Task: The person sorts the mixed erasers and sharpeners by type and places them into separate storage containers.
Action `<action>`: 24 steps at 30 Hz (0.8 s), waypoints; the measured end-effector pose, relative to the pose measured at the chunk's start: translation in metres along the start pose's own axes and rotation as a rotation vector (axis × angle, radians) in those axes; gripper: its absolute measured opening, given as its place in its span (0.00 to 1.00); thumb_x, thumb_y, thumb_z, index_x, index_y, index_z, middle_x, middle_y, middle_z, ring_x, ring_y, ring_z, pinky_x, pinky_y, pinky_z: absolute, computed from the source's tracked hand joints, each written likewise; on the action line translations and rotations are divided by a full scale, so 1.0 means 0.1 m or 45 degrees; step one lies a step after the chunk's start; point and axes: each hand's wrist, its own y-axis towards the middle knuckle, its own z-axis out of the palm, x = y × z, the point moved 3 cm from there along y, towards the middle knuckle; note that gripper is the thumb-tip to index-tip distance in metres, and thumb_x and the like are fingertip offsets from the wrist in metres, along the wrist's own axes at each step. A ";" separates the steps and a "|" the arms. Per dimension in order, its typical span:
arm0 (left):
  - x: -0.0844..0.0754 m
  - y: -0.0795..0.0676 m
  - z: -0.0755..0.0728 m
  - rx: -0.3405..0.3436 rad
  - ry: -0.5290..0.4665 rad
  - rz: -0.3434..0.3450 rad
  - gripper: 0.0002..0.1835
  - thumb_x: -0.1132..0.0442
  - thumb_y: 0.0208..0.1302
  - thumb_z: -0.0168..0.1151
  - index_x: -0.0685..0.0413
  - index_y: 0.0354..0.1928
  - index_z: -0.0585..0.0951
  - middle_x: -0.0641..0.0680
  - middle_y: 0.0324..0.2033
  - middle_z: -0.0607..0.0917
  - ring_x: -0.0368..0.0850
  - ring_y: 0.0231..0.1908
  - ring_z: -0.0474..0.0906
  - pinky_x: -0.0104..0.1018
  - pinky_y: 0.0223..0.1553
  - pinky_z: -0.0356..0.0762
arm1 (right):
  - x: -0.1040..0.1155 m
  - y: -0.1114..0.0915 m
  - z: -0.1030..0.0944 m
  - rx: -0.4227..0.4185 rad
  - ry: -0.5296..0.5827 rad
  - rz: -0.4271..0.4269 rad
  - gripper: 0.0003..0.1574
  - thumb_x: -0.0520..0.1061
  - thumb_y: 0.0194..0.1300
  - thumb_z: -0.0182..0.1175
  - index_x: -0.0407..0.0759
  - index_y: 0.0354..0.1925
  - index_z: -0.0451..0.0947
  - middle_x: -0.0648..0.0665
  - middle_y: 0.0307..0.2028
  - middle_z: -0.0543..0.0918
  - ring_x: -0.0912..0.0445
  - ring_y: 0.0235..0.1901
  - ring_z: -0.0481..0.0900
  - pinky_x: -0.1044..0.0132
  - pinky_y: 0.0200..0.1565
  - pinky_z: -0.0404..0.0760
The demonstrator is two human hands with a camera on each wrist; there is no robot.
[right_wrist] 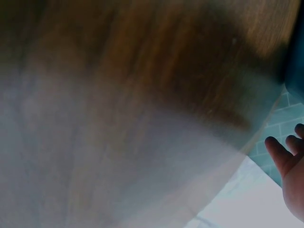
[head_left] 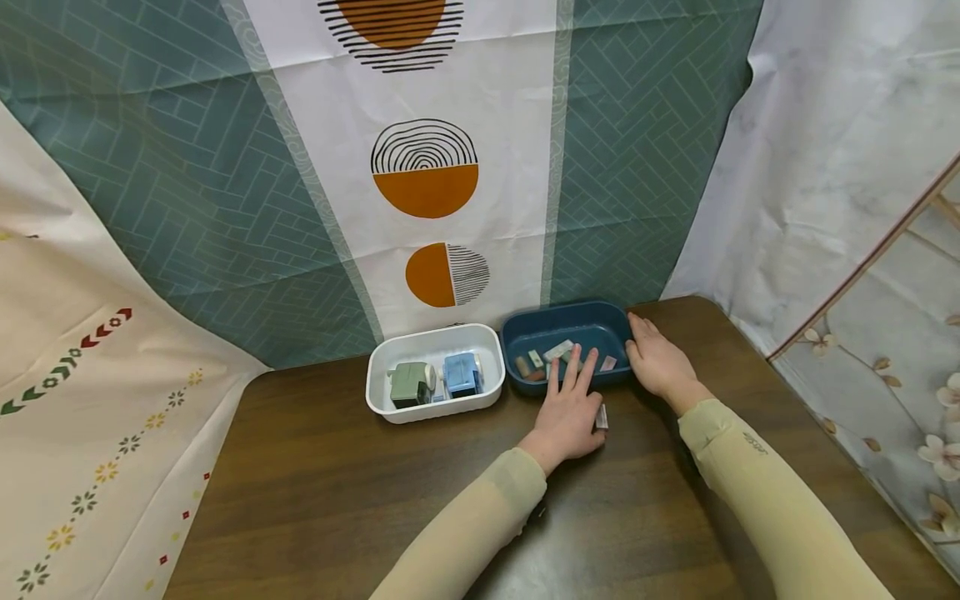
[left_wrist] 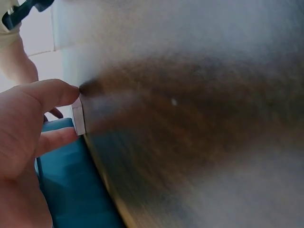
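Observation:
My left hand (head_left: 567, 417) is in front of a dark blue tray (head_left: 573, 315), its other fingers spread over the tray's near rim. Between thumb and a finger it pinches a small pale rectangular block (head_left: 602, 417), also plain in the left wrist view as a pale block (left_wrist: 78, 118) just above the wooden table. Several small blocks, whitish, pink and brown, lie in the blue tray, partly hidden by the fingers. At the tray's right end, my right hand (head_left: 660, 360) touches the outer wall with fairly straight fingers; the right wrist view catches only part of that hand (right_wrist: 292, 175).
Left of the blue tray stands a white tray (head_left: 381, 392) holding a green boxy device (head_left: 408, 382) and a blue one (head_left: 461, 372), which look like crank pencil sharpeners. Patterned cloths hang behind and beside the brown wooden table (head_left: 315, 483).

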 end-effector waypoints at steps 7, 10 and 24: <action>0.00 0.03 0.02 0.007 -0.016 -0.007 0.23 0.35 0.66 0.70 0.36 0.56 0.88 0.56 0.86 0.34 0.58 0.82 0.16 0.63 0.80 0.29 | 0.02 0.00 -0.02 -0.021 -0.007 -0.008 0.39 0.47 0.87 0.37 0.27 0.84 0.44 0.26 0.82 0.52 0.31 0.81 0.48 0.36 0.78 0.51; 0.01 0.03 0.02 -0.001 -0.021 -0.006 0.22 0.35 0.66 0.70 0.37 0.54 0.88 0.56 0.86 0.34 0.57 0.82 0.15 0.62 0.80 0.29 | 0.02 0.02 -0.02 -0.020 -0.007 -0.010 0.39 0.47 0.87 0.37 0.27 0.84 0.44 0.26 0.82 0.52 0.31 0.81 0.47 0.36 0.78 0.51; 0.06 0.00 -0.01 -0.067 -0.031 0.018 0.24 0.32 0.64 0.70 0.39 0.51 0.88 0.58 0.86 0.37 0.57 0.81 0.13 0.62 0.81 0.30 | 0.02 -0.01 -0.01 -0.027 -0.006 -0.009 0.39 0.46 0.87 0.38 0.27 0.84 0.45 0.26 0.82 0.53 0.31 0.81 0.49 0.36 0.78 0.53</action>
